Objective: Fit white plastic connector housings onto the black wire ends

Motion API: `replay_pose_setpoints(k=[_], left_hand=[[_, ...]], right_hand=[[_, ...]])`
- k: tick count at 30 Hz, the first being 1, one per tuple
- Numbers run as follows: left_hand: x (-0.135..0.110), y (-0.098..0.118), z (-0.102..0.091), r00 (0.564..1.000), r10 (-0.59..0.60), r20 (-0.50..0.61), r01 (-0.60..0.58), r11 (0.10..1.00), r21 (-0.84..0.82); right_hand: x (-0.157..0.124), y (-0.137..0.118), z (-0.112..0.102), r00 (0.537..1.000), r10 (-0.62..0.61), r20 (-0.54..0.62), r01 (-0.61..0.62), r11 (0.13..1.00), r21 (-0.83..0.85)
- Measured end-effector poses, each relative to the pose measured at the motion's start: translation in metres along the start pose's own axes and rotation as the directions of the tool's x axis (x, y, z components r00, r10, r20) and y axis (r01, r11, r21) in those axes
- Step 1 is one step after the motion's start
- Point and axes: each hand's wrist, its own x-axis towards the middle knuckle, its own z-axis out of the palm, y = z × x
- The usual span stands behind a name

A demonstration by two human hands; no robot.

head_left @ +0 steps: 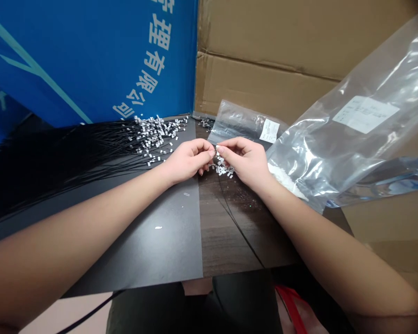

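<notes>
The left hand (190, 160) and the right hand (249, 160) are coming close together at the fingertips, just above a little heap of tiny white plastic bits (225, 170). Both hands are making pinching shapes, but I cannot tell whether the pinches are all the way closed, or what is between them.

A long, thin black wire (243, 230) is running from under the hands to the front edge of the dark brown wooden table (223, 250). I cannot tell if a hand is holding its top end.

Beside the left hand, a big bunch of thin black wires with white tips (153, 134) is lying on a smooth dark grey sheet (142, 260). A small clear plastic bag (237, 121) is lying behind the right hand, and a big clear plastic bag (320, 148) is resting beside it.
</notes>
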Motion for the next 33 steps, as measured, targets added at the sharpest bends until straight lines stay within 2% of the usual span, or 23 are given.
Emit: replay_pose_setpoints(k=[5,9,14,21,26,33], left_hand=[[0.0002,0.0005,-0.0012,1.0,-0.011,0.004,0.011,1.0,0.022],[0.0009,0.0004,-0.0017,1.0,-0.026,0.008,0.026,0.999,0.028],[0.0006,-0.0001,-0.0004,1.0,-0.014,0.003,0.014,0.999,0.035],[-0.0007,-0.0005,0.0005,1.0,-0.003,0.004,0.003,0.998,0.059],[-0.0012,-0.0014,0.0008,0.999,0.023,0.028,-0.026,0.994,0.108],[-0.0027,-0.0038,-0.0002,0.999,0.032,0.028,-0.036,0.984,0.174]], right_hand=[[0.001,-0.005,-0.0014,0.998,0.033,0.05,-0.032,0.999,-0.014],[0.0035,-0.0032,-0.0023,0.989,0.093,0.112,-0.099,0.994,0.051],[0.0041,-0.0046,-0.0024,0.984,0.139,0.113,-0.153,0.981,0.123],[0.0051,-0.0087,-0.0039,0.983,0.147,0.111,-0.159,0.982,0.105],[0.0064,-0.0095,-0.0062,0.977,0.151,0.15,-0.168,0.98,0.107],[0.0078,-0.0061,-0.0083,0.957,0.205,0.203,-0.241,0.956,0.171]])
